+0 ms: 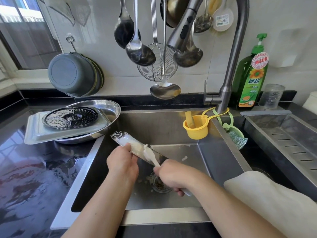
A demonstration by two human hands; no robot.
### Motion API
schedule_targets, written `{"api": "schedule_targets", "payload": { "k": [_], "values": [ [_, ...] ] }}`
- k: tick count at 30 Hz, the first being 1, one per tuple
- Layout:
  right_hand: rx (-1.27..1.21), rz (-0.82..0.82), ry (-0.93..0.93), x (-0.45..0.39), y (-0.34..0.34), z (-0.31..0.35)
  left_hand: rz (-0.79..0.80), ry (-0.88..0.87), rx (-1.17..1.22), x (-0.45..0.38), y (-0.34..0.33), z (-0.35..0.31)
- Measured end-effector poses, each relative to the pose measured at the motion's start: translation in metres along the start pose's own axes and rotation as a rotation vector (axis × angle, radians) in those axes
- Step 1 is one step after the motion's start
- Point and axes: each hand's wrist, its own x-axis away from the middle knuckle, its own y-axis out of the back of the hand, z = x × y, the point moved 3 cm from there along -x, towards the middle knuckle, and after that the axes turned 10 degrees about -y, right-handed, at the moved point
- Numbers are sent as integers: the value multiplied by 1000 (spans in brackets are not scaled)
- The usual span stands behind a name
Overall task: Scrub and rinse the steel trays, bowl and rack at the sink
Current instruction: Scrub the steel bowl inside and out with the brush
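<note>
The steel tray (137,148) you are scrubbing is held edge-on over the middle of the sink (171,127), tilted so its soapy far corner points up toward the stack on the left. Your left hand (122,163) has its grip curled round the tray's near edge, thumb on top; your right hand (173,176) has its grip wrapped round the handle of a white brush (151,154), whose head lies on the foamy face of the tray. To do this well, hold the tray firmly against the brush's push and work the head along the whole length, corners and rim included, since foam covers only part of the face. Turn it over for the back before you rinse; the tap (181,36) hangs above and shows no water running. On the wet bench (34,169) to the left, 1 flat tray (37,133) sits on a round bowl (113,110) with the perforated rack (70,116) on top. The drain strainer (158,184) below your hands looks full of scraps, which could slow draining.
</note>
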Motion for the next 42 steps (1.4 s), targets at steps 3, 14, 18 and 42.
{"api": "schedule_targets", "payload": {
  "k": [3,14,18,42],
  "values": [
    [-14,-8,-54,-12,11,-13,-90,-19,42,-5,7,-10],
    [-62,67,-85,-18,7,-20,-107,-2,46,-1,9,-12],
    [-30,73,-41,-4,3,-11,-109,29,70,2,8,-11],
    [120,0,2,10,1,1,-134,97,168,-11,11,-6]
  ]
}}
